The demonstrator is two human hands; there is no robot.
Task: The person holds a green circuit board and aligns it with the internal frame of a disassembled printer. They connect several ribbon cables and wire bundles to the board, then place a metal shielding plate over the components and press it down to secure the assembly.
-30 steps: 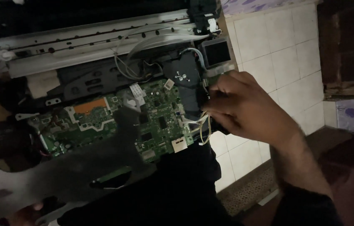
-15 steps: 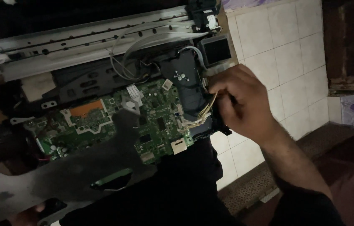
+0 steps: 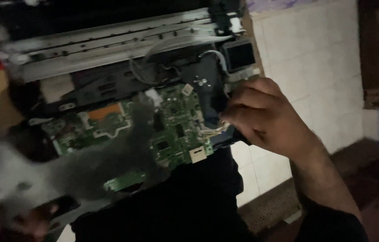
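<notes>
Slightly lower than before, the right hand (image 3: 268, 118) pinched the pale wires (image 3: 214, 129) at its fingertips, just beside the green circuit board (image 3: 176, 132); left hand (image 3: 1, 222) (blurred) held grey sheeting (image 3: 68, 172), grip unclear.

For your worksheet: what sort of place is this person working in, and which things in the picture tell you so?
Probably an informal repair spot on the floor of a home or small workshop: an opened machine with a bare green circuit board, a pale tiled floor, and the right hand at its wires.

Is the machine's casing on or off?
Off. The green circuit board, loose wires and metal rails lie exposed; the right hand pinches the wires.
</notes>
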